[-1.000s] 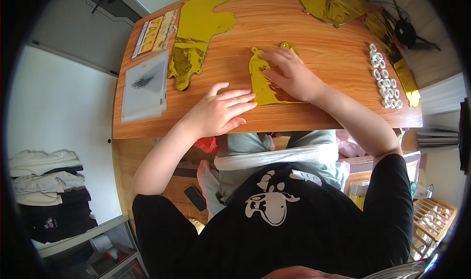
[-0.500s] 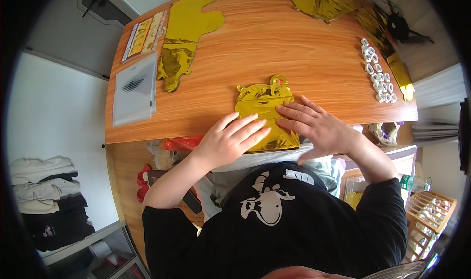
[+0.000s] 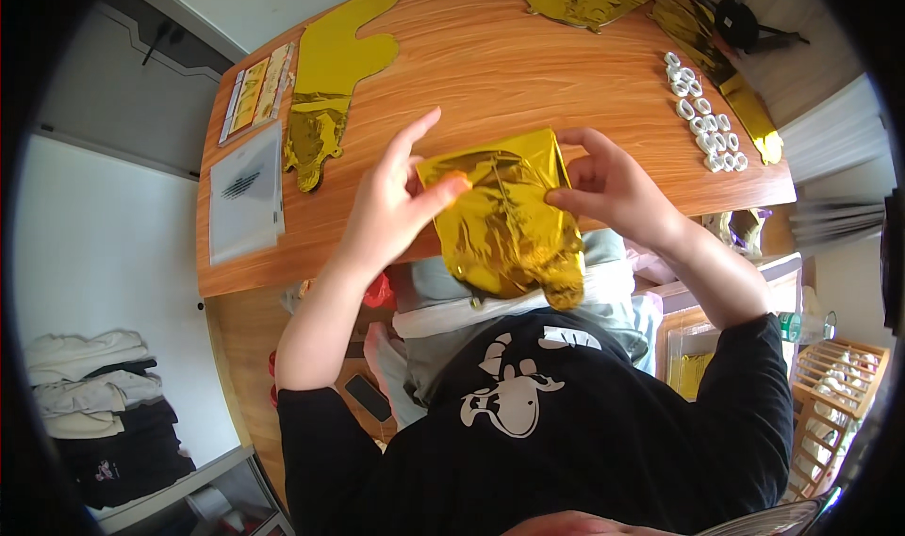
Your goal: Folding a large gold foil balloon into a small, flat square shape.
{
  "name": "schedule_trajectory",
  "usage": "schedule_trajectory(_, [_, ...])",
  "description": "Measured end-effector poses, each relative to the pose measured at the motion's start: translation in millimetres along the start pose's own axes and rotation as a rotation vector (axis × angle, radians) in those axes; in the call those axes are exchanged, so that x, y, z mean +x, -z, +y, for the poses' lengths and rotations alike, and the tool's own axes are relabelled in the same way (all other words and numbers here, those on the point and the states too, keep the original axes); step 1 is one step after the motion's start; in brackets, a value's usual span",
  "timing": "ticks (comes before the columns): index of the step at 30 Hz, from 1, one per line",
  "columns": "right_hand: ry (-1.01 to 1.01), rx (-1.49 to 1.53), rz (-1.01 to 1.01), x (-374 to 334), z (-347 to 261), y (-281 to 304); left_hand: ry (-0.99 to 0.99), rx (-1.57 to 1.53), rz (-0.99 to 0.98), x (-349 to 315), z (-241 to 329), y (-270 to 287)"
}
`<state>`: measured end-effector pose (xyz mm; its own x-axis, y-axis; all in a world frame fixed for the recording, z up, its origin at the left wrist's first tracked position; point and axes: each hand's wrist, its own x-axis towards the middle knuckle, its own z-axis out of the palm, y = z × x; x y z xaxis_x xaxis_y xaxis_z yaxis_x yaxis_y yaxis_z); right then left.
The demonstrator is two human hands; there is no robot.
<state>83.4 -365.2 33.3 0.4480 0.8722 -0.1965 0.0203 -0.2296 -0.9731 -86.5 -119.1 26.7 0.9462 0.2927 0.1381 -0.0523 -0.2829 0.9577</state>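
A folded gold foil balloon (image 3: 504, 211) is lifted off the table's front edge, above my lap, with its crinkled lower end hanging toward me. My left hand (image 3: 388, 192) holds its left edge, thumb on the face and index finger stretched away from it. At the opposite edge, my right hand (image 3: 613, 182) pinches the foil between thumb and fingers. Another gold foil balloon (image 3: 330, 74) lies flat on the left of the wooden table (image 3: 452, 74). More gold foil sheets (image 3: 575, 3) rest along the far right side.
Several small white ribbon rolls (image 3: 702, 126) are grouped at the table's right. Clear plastic sleeves (image 3: 247, 197) and a printed card (image 3: 256, 93) lie at the left edge. A black device with antennas (image 3: 737, 22) stands far right; a wooden rack (image 3: 839, 380) is below right.
Both hands went from lying flat on the folded balloon to gripping its edges. The balloon has been raised off the table and tipped, its rounded end now hanging toward me.
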Motion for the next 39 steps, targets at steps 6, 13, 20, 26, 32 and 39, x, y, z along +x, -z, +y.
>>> schedule_trajectory(6, [0.225,-0.595,0.181,16.8,8.4,13.4,-0.169,1.089,-0.006,33.7,-24.6,9.2])
schedule_trajectory(13, [0.703,-1.062,0.155,43.6,22.3,42.7,-0.510,1.041,-0.330,63.4,-25.9,-10.1])
schedule_trajectory(20, [0.993,-1.260,0.047,67.1,32.1,48.7,-0.563,0.887,-0.505,75.4,-55.6,-23.7])
schedule_trajectory(26, [1.229,-1.390,0.011,81.8,27.8,55.8,-0.523,0.782,-0.477,76.8,-57.9,-22.9])
schedule_trajectory(32, [1.216,-1.422,-0.029,92.4,25.3,50.0,-0.508,0.742,-0.477,75.8,-50.5,-24.1])
schedule_trajectory(39, [1.152,-1.148,-0.109,86.2,26.9,45.0,-0.507,0.771,-0.480,76.2,-56.0,-24.4])
